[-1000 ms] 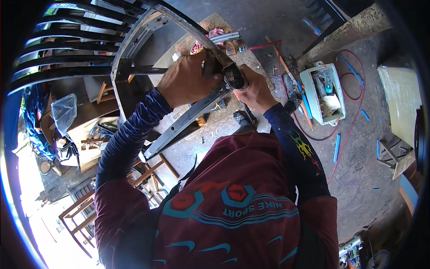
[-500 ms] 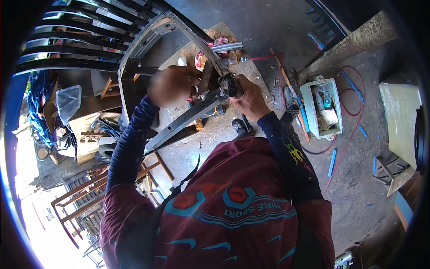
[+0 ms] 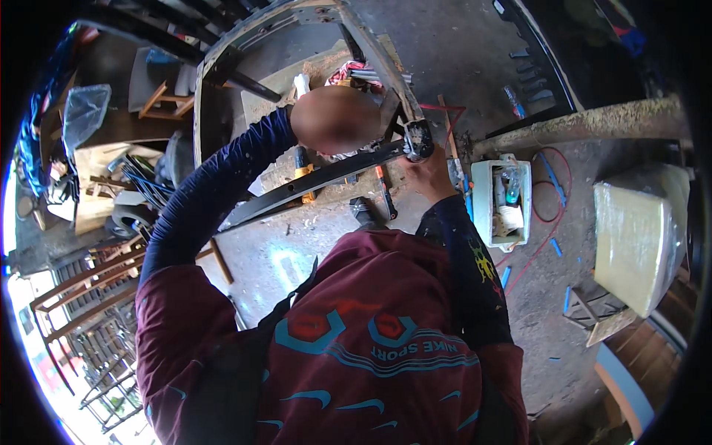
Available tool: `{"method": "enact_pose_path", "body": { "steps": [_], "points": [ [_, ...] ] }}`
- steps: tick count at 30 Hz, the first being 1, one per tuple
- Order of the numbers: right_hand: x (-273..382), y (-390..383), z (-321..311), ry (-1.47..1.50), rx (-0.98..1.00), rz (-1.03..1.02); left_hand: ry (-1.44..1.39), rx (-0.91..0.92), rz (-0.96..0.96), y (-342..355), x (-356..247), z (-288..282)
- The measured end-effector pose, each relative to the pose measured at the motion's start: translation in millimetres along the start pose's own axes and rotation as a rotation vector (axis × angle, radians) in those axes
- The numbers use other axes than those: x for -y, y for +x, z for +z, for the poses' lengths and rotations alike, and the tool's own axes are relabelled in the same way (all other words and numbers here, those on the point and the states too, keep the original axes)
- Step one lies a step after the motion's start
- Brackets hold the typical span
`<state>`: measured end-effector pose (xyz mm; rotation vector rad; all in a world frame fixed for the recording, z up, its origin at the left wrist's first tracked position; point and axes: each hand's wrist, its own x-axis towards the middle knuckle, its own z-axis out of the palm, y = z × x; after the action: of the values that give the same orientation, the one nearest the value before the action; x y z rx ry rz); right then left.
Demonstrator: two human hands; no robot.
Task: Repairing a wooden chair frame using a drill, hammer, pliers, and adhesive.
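Dark, scuffed, slatted furniture frame [image 3: 334,172] runs from the picture's upper left to its centre; the step looks like close handwork on it, likely calling next for steady support. The bent, blue-sleeved left arm [image 3: 211,184] ends in a blurred left hand [image 3: 335,120], finger state untellable; the bare right hand [image 3: 432,175], fingers curled, clasps the black, blocky corner end [image 3: 420,141].

Obstacle: diagonal bar [image 3: 326,177], sloping down-left, between your left hand [image 3: 337,120] and your shirt [image 3: 356,274].
Obstacle: dark corner joint [image 3: 419,139], against your right hand [image 3: 430,176].
Obstacle: black slats [image 3: 141,33], upper left.
Obstacle: white crate [image 3: 482,211], right; red hose [image 3: 569,178] beyond.
Passage: over floor between bar and shirt; shoe [image 3: 363,211] stands there.
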<state>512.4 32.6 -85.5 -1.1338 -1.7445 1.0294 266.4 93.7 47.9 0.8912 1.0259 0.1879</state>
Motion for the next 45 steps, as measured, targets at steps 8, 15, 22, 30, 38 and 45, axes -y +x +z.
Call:
{"method": "enact_pose_path", "body": {
  "steps": [8, 15, 22, 30, 38, 45],
  "points": [
    [-17.6, 0.6, 8.4, -0.110, -0.030, -0.119, 1.030, -0.556, 0.474, -16.4, -2.4, 51.2],
    [-6.0, 1.0, 7.0, -0.018, -0.087, -0.025, 1.188, -0.420, 0.473, -6.0, -22.9, 53.1],
    [-3.2, 1.5, 5.2, -0.085, -0.112, -0.003, 1.247, -0.313, 0.176, 4.2, -47.6, 51.1],
    [-6.4, -3.2, 5.0, -0.041, -0.169, -0.041, 1.062, -0.362, 0.174, -15.8, -43.1, 73.7],
    [-11.7, 1.2, 0.3, -0.001, -0.192, -0.046, 0.952, -0.326, 0.123, -1.5, -41.2, 77.1],
    [-5.8, 5.7, 2.6, -0.025, -0.144, -0.052, 0.824, -0.284, 0.140, -7.3, -42.1, 65.7]
  ]
}}
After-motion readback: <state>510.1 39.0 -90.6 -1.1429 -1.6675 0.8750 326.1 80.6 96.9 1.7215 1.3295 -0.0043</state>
